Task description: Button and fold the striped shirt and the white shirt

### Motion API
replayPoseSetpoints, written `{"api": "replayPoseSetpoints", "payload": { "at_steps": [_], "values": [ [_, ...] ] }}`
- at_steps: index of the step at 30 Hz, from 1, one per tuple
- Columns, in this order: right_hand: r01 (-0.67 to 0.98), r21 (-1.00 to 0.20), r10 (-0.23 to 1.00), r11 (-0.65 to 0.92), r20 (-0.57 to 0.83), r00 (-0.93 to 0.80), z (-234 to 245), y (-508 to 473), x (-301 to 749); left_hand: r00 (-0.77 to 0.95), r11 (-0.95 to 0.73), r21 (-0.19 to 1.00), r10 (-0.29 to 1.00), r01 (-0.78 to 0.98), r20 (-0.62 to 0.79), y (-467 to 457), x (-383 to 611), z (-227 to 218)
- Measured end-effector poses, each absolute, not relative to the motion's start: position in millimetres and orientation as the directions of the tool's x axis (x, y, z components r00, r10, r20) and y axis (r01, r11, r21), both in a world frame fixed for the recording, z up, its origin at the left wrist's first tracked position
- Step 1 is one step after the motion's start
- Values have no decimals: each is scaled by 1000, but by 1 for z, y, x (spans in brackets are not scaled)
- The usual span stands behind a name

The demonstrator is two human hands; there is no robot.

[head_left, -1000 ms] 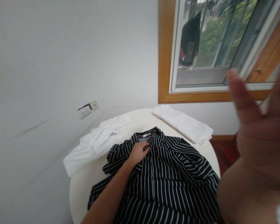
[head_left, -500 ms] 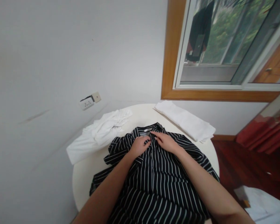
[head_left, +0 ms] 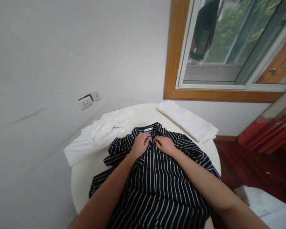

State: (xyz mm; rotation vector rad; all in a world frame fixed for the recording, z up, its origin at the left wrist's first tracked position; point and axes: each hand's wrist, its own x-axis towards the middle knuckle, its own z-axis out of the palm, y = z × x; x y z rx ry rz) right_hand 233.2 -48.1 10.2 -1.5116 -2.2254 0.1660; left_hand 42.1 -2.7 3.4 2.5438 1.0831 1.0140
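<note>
A black shirt with white stripes (head_left: 162, 184) lies spread over a round white table (head_left: 85, 181), collar at the far side. My left hand (head_left: 140, 144) and my right hand (head_left: 165, 145) rest side by side just below the collar, fingers curled and pinching the shirt's front edges where they meet. Both forearms lie across the shirt's body.
A crumpled white garment (head_left: 102, 133) lies at the table's far left. A folded white cloth (head_left: 188, 122) lies at the far right, under a wood-framed window (head_left: 171, 63). A wall socket (head_left: 85, 101) sits on the white wall. Red wooden floor (head_left: 248, 171) and white fabric (head_left: 267, 203) at the right.
My right hand came down from in front of the camera onto the shirt beside the left hand. Both hands have since drawn together at the collar opening.
</note>
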Motion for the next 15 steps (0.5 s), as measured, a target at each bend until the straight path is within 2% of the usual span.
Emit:
{"api": "replayPoseSetpoints", "payload": {
  "at_steps": [4,7,11,15],
  "values": [
    [848,-360,910,389,291,-294,9,-29,239,446,-694,410,705,591,551,8,44,2],
    [837,-373,908,400,287,-306,11,-16,242,438,-665,350,719,659,540,16,47,3],
    [845,-323,902,426,218,-372,14,-10,241,435,-631,287,734,721,521,25,49,3],
    [875,-285,919,391,172,-354,12,-15,236,416,-625,287,732,726,541,24,47,5]
  ]
}}
